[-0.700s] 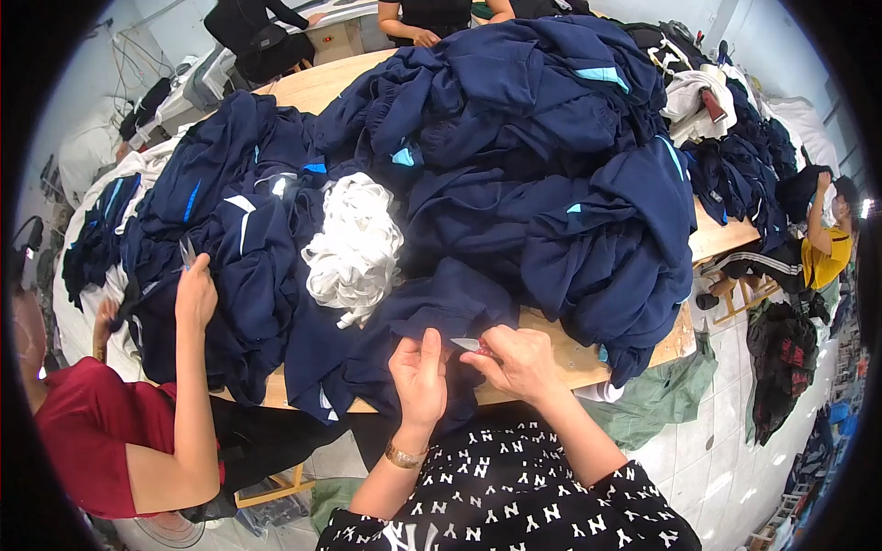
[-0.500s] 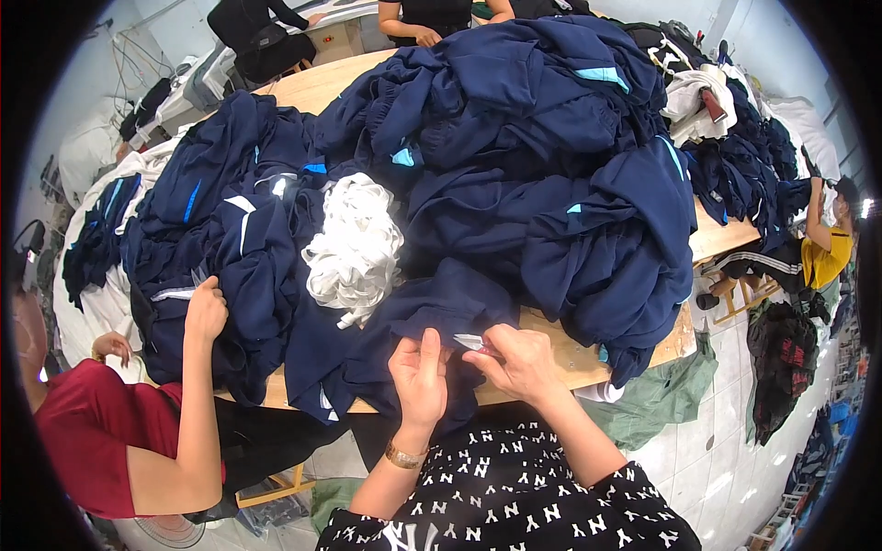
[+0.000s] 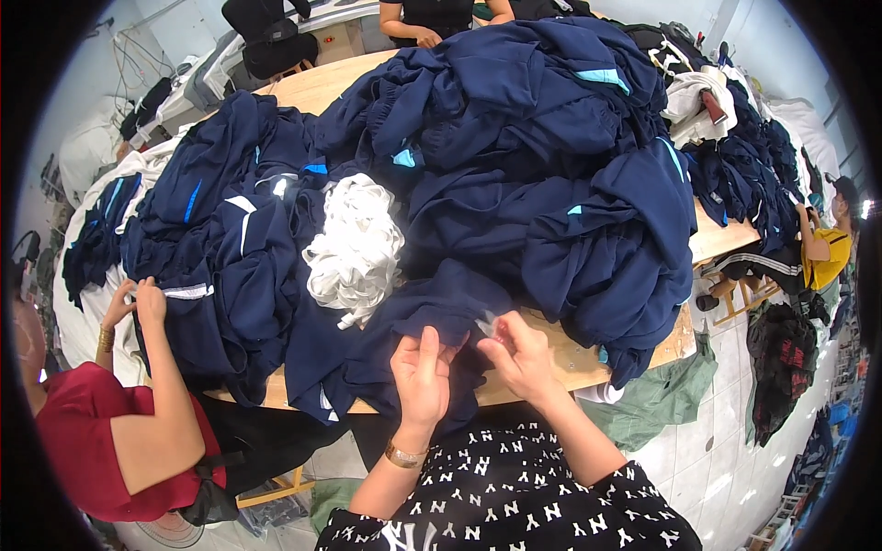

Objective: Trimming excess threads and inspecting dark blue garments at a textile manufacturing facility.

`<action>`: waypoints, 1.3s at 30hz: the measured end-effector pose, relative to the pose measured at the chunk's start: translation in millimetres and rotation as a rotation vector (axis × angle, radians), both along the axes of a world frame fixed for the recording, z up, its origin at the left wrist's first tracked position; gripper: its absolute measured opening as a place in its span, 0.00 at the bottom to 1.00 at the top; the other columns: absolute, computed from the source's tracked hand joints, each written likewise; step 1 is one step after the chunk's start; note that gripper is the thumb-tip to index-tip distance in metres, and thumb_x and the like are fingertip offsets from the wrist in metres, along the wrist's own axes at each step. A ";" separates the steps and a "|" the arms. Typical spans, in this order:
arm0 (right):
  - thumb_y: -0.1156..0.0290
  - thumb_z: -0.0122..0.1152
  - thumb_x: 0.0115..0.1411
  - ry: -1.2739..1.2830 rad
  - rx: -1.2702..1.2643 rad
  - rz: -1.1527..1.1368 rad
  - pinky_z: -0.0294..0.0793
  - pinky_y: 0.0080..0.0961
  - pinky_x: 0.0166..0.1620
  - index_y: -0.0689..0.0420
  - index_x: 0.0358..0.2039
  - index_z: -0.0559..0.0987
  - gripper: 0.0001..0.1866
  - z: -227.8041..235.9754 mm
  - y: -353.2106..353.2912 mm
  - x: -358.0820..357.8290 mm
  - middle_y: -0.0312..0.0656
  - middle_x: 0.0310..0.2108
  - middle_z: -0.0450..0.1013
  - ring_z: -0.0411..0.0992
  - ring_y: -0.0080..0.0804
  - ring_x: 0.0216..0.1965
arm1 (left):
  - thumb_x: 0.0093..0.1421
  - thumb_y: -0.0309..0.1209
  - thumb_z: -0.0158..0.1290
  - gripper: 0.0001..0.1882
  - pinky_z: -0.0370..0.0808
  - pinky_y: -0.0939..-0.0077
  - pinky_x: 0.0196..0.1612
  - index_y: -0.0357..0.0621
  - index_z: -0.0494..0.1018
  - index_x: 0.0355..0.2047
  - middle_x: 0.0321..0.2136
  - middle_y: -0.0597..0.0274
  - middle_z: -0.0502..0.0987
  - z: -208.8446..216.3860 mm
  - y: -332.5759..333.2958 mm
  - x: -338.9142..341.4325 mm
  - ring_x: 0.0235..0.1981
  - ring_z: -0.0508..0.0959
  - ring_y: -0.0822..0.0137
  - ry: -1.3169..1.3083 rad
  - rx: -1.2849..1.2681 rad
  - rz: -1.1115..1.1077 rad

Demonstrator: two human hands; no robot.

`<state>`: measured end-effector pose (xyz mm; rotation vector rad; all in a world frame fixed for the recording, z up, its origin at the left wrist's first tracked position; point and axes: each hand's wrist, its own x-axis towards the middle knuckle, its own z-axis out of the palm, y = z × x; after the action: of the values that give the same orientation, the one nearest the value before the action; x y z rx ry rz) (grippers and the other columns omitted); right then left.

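My left hand (image 3: 422, 375) pinches the edge of a navy garment (image 3: 448, 292), thumb pointing up, at the near edge of the table. Just right of it, my right hand (image 3: 520, 356) is closed round thread snips (image 3: 488, 325). The pale blades, slightly blurred, point up and left beside the cloth; most of the handle is hidden in my fingers. Beyond my left hand lies a heap of white tape (image 3: 354, 248), loosely looped. A large pile of navy garments (image 3: 514, 119) with light blue insets rises behind both hands.
A wooden table (image 3: 562, 347) carries the piles. At left, a person in a red top (image 3: 119, 432) handles a navy garment with a white strip (image 3: 188, 292). Across the table another person's hand (image 3: 427, 38) rests near the pile. Green cloth (image 3: 666, 395) lies on the tiled floor at right.
My right hand and the snips have shifted slightly right, away from my left hand, which stays nearly in place. The person at left has drawn both hands together farther left.
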<state>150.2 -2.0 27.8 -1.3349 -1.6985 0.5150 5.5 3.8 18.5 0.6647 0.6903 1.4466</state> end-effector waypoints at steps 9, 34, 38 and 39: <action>0.79 0.67 0.37 0.012 0.304 0.124 0.66 0.20 0.21 0.59 0.37 0.79 0.21 -4.7 8.8 -17.4 0.36 0.17 0.70 0.67 0.28 0.15 | 0.66 0.35 0.43 0.11 0.77 0.81 0.31 0.43 0.66 0.29 0.25 0.63 0.76 0.9 -3.8 1.5 0.24 0.78 0.74 -0.105 -0.164 -0.022; 0.80 0.59 0.54 0.243 0.170 -0.006 0.69 0.17 0.24 0.60 0.32 0.76 0.05 -2.3 5.9 -28.1 0.39 0.22 0.75 0.72 0.24 0.19 | 0.62 0.23 0.48 0.03 0.74 0.81 0.38 0.36 0.70 0.36 0.33 0.63 0.75 -5.7 -3.6 -2.1 0.32 0.76 0.74 0.072 0.003 0.060; 0.75 0.53 0.62 0.595 -0.086 -0.079 0.57 0.07 0.25 0.59 0.35 0.72 0.02 -12.1 0.5 -30.4 0.25 0.24 0.65 0.60 0.09 0.23 | 0.64 0.26 0.46 0.09 0.73 0.75 0.46 0.36 0.69 0.43 0.38 0.60 0.75 -6.7 -2.6 0.3 0.38 0.75 0.72 0.051 0.017 0.041; 0.75 0.53 0.62 0.595 -0.087 -0.077 0.57 0.07 0.25 0.59 0.35 0.72 0.02 -12.3 -1.3 -29.6 0.25 0.24 0.65 0.60 0.09 0.23 | 0.64 0.26 0.46 0.09 0.72 0.74 0.47 0.35 0.69 0.43 0.39 0.58 0.75 -5.9 -1.8 0.7 0.39 0.75 0.71 -0.006 0.028 0.039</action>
<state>120.6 -3.2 15.5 -1.1504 -1.1420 0.8502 6.2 2.0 12.6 0.6716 0.6828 1.4957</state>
